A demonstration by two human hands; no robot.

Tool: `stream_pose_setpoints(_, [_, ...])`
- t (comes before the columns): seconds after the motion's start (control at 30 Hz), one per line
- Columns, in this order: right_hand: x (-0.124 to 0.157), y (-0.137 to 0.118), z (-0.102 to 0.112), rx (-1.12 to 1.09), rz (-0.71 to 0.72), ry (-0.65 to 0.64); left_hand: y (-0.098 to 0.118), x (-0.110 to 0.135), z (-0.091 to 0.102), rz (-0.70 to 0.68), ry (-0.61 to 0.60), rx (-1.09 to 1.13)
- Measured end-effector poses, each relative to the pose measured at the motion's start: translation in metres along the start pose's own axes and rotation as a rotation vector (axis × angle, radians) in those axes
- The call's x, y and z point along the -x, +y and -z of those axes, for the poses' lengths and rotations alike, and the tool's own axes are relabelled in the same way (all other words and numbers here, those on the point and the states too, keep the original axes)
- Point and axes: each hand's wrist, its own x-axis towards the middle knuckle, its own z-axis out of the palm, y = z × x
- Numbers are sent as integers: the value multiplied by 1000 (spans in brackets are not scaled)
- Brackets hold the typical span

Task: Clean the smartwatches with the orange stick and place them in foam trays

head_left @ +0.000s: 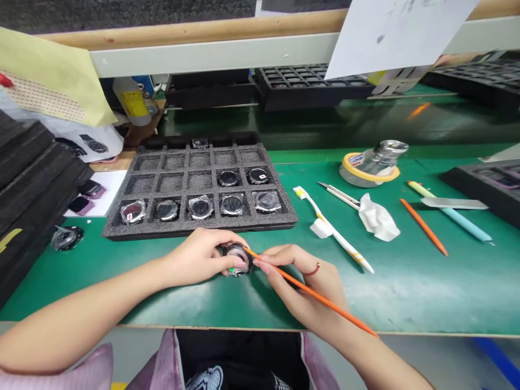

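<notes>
Left hand (203,257): fingers and thumb pinched around a round watch part (238,251), holding it just above the table's near side.
Right hand (312,273): finger and thumb closed on a thin orange stick (341,311), its tip at the watch part's edge.
Watch part: between the two hands, in front of the black foam tray (199,228).
Foam tray: five round watch pieces (232,204) fill the front row, some in clear wrap; two more (228,178) sit behind them on the right.
Green table (170,309): on the right lie a white toothbrush (345,245), a crumpled tissue (378,218) and another orange stick (424,227).
Tub (352,176): yellow rim, behind the toothbrush, with a shiny jar (379,157) leaning in it.
</notes>
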Motion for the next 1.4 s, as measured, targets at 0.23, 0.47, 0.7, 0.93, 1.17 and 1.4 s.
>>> stream_pose_setpoints(0.23, [-5, -2, -4, -54, -28, -35, 1, 0, -1, 10, 15, -2])
stream_pose_setpoints(0.47, [34, -13, -13, 69, -152, 113, 0, -4, -1, 7, -16, -14])
stream_pose_setpoints(0.7, [30, -16, -22, 33, -199, 169, 0, -4, -2, -7, -8, -19])
stream_pose_setpoints(0.93, [33, -20, -24, 68, -218, 183, 1, -3, -3, 17, -3, -35])
stream_pose_setpoints(1.17, [33, -20, -26, 123, -188, 165, 3, -4, -3, 34, -2, -45])
stream_pose_setpoints(1.4, [35, -19, -26, 128, -151, 182, 3, -3, -4, 32, 16, -40])
